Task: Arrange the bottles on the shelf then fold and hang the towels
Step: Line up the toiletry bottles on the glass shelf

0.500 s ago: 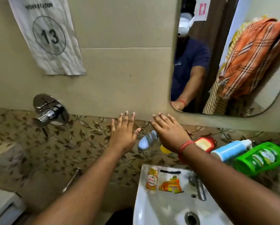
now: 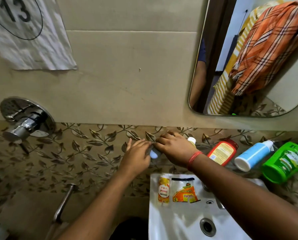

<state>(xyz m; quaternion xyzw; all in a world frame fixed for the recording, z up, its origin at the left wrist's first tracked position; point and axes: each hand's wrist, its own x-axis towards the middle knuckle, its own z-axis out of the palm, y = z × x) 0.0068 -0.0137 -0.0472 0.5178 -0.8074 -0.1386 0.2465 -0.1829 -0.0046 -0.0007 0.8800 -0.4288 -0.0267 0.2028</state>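
Note:
A small pale bottle [image 2: 153,154] lies at the left end of the glass shelf [image 2: 203,144], mostly hidden between my hands. My right hand [image 2: 174,148] curls over it from the right. My left hand [image 2: 136,153] touches it from the left with fairly straight fingers. Further right on the shelf lie a yellow bottle with a white cap [image 2: 191,140], a red bottle [image 2: 222,151], a blue-and-white bottle [image 2: 253,156] and a green bottle [image 2: 286,161]. The mirror [image 2: 283,104] reflects an orange plaid towel [image 2: 269,45] over a yellow striped towel [image 2: 221,96].
A white sink [image 2: 176,226] sits below the shelf, with two sachets [image 2: 163,189] [image 2: 183,191] on its back rim. A chrome valve [image 2: 25,122] sticks out of the wall at the left. A paper sign marked 13 [image 2: 23,32] hangs above it.
Both hands have dropped from open and raised in front of the wall down onto the small pale bottle, closing in from either side. The view has moved closer.

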